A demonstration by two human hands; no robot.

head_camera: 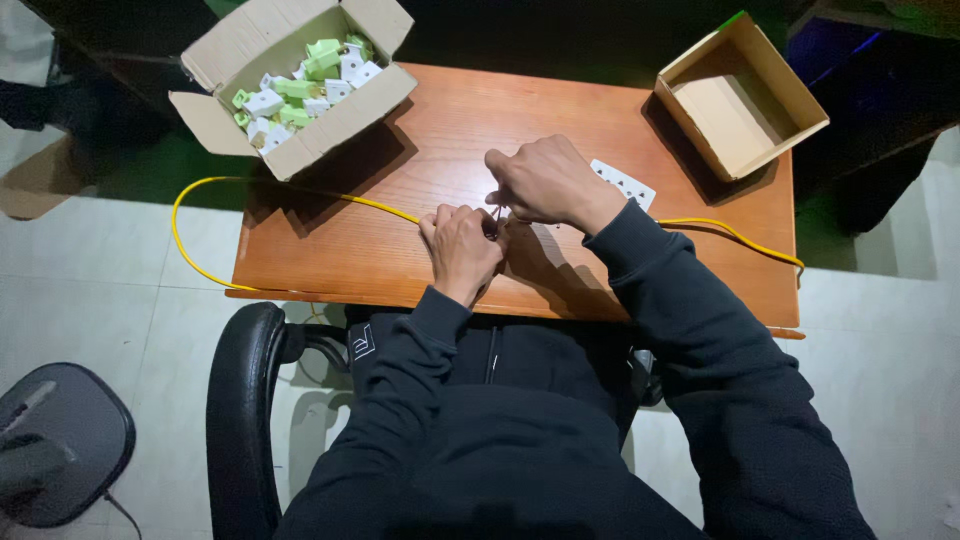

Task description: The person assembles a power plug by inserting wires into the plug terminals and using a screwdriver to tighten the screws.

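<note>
Closely Paired Hands at Work on a Yellow Cable

Centrally, near the front edge of the wooden table (400, 250), a yellow cable (372, 203) is being held by the left hand (462, 250), which is being kept curled shut around it. A small dark part is being pinched just above by the fingers of the right hand (545, 182), closed tight; what exactly is being gripped cannot be told. The two hands are being kept touching. The cable is being trailed off both table sides. A white socket strip (626, 183) is being partly covered by the right wrist. An open cardboard box (340, 125) of green and white plugs (300, 90) is being kept at the far left, an empty box (790, 105) at the far right.
</note>
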